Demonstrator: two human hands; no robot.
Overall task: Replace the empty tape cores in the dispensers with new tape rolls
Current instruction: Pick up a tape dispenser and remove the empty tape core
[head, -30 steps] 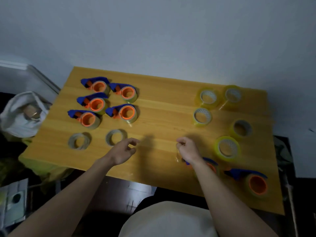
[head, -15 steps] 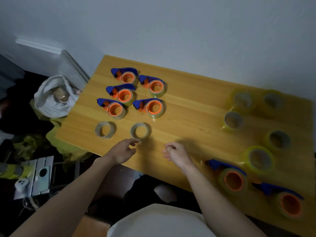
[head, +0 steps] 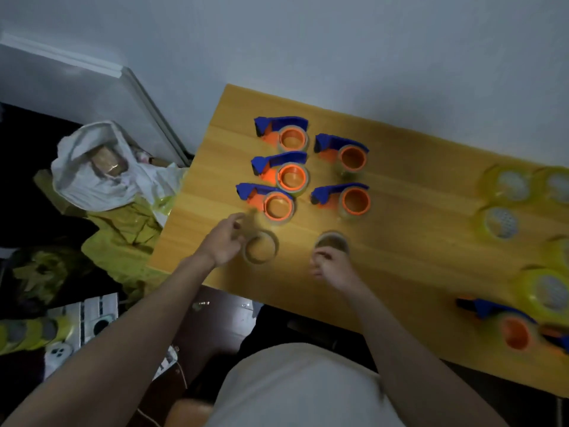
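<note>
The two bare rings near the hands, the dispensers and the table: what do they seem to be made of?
Bare rings: probably cardboard, dull grey-brown, thin-walled; blur leaves it open. Dispensers: likely moulded plastic, saturated blue and orange, smooth. Table: wood or wood-look laminate, yellow with straight grain lines and a slight sheen.

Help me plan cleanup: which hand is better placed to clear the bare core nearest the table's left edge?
Left, likely. The left hand is at the left core; the right hand sits by the other core.
</note>
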